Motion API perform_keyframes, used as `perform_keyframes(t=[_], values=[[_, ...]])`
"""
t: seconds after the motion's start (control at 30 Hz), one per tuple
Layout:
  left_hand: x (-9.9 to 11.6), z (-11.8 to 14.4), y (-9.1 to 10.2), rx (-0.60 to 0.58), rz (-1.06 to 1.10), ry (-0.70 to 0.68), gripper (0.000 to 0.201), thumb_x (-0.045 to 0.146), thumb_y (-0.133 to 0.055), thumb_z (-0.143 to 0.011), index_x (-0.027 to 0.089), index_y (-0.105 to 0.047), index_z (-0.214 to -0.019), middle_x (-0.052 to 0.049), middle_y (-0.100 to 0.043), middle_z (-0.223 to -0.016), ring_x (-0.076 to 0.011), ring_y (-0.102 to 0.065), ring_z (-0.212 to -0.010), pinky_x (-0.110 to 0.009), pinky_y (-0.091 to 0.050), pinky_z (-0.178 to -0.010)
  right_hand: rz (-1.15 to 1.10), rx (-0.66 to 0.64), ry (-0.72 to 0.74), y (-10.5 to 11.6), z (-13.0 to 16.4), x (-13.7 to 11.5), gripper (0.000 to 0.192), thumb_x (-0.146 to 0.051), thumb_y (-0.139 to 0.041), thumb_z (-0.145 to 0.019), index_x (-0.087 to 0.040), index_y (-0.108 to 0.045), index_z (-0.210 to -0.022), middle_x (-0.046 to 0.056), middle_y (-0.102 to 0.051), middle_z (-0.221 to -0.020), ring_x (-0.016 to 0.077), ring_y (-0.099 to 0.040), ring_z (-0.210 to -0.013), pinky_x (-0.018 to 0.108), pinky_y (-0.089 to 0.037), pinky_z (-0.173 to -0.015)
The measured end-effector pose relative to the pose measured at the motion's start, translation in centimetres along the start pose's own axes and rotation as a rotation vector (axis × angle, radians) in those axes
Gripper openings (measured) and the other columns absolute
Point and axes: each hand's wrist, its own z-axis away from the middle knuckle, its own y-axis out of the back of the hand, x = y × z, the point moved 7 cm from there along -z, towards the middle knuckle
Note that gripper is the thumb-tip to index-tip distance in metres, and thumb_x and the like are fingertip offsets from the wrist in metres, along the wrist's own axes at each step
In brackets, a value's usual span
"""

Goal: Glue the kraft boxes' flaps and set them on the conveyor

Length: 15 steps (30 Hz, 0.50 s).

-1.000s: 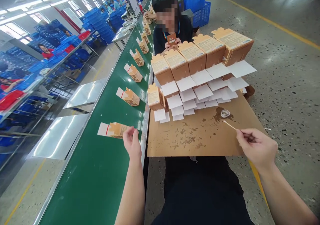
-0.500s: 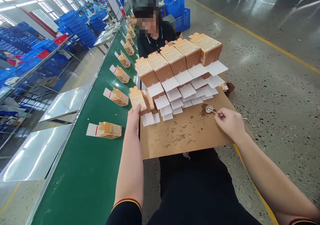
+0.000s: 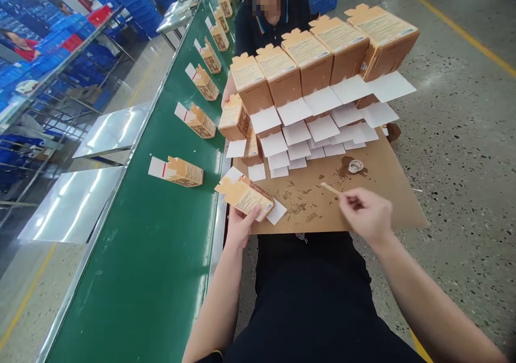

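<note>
My left hand (image 3: 242,226) is closed on a tan and brown carton (image 3: 248,195), tilted above the near left of the cardboard sheet (image 3: 306,212), its white end flap hanging out. In my right hand (image 3: 365,212) a thin pale stick (image 3: 330,188) is pinched, its tip over the cardboard. A small round clear dish (image 3: 355,166) lies beyond that hand, on a dark wet patch. Behind the held carton, several similar cartons (image 3: 316,57) are stacked in rows, white flaps (image 3: 297,132) sticking out toward me.
Along my left runs a green conveyor belt (image 3: 145,266) with a line of cartons (image 3: 177,171) on it. A person in a dark shirt (image 3: 258,30) sits behind the stack. Metal tables (image 3: 74,204) and blue crates (image 3: 124,8) stand farther left.
My left hand has drawn a carton off the stack's left end, toward me. My right hand has moved the stick away from the dish, nearer the carton. The view has tipped downward.
</note>
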Motion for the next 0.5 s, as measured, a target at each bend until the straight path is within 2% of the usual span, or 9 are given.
perform_keyframes(t=[0.07,0.13,0.23,0.37,0.5], values=[[-0.4,-0.4,0.0,0.039,-0.035,-0.010,0.080,0.043,-0.110,-0.066,0.020,-0.074,-0.133,-0.018,-0.077,-0.145,-0.0414,-0.070,-0.143,-0.059,-0.054,-0.125,-0.135,-0.139,0.034,-4.1,2.3,-2.3,0.021,-0.030,-0.065,-0.102,-0.025,-0.074,-0.084,0.003,-0.075,-0.072,0.0170,-0.067,-0.059,0.029,-0.057,-0.055],[-0.4,-0.6,-0.1,0.059,-0.053,-0.018,0.079,0.045,-0.110,-0.065,0.019,-0.073,-0.130,-0.019,-0.079,-0.142,-0.0404,-0.072,-0.140,-0.059,-0.055,-0.123,-0.209,-0.223,0.071,-7.7,4.2,-4.0,0.024,-0.026,-0.062,-0.103,-0.025,-0.070,-0.080,0.001,-0.072,-0.069,0.0148,-0.064,-0.058,0.027,-0.055,-0.057],[-0.3,-0.7,-0.3,0.049,-0.074,-0.023,0.076,0.044,-0.110,-0.065,0.020,-0.073,-0.128,-0.018,-0.080,-0.138,-0.0393,-0.075,-0.135,-0.058,-0.056,-0.121,-0.209,-0.284,0.132,-11.1,5.9,-5.1,0.027,-0.020,-0.060,-0.102,-0.025,-0.063,-0.076,-0.001,-0.065,-0.066,0.0134,-0.059,-0.058,0.026,-0.051,-0.059],[0.1,-0.5,-0.7,0.034,-0.099,-0.040,0.073,0.044,-0.108,-0.068,0.020,-0.073,-0.128,-0.018,-0.080,-0.138,-0.0385,-0.076,-0.133,-0.057,-0.057,-0.119,-0.160,-0.315,0.189,-12.2,6.1,-4.7,0.027,-0.015,-0.058,-0.100,-0.024,-0.058,-0.074,-0.002,-0.059,-0.065,0.0135,-0.055,-0.058,0.027,-0.045,-0.058],[0.0,-0.3,-1.1,0.042,-0.121,-0.058,0.077,0.047,-0.107,-0.067,0.021,-0.070,-0.129,-0.018,-0.080,-0.137,-0.0376,-0.077,-0.131,-0.057,-0.057,-0.119,-0.138,-0.274,0.188,-10.8,5.0,-3.6,0.025,-0.016,-0.058,-0.102,-0.024,-0.061,-0.078,-0.001,-0.064,-0.068,0.0140,-0.058,-0.059,0.027,-0.049,-0.061]])
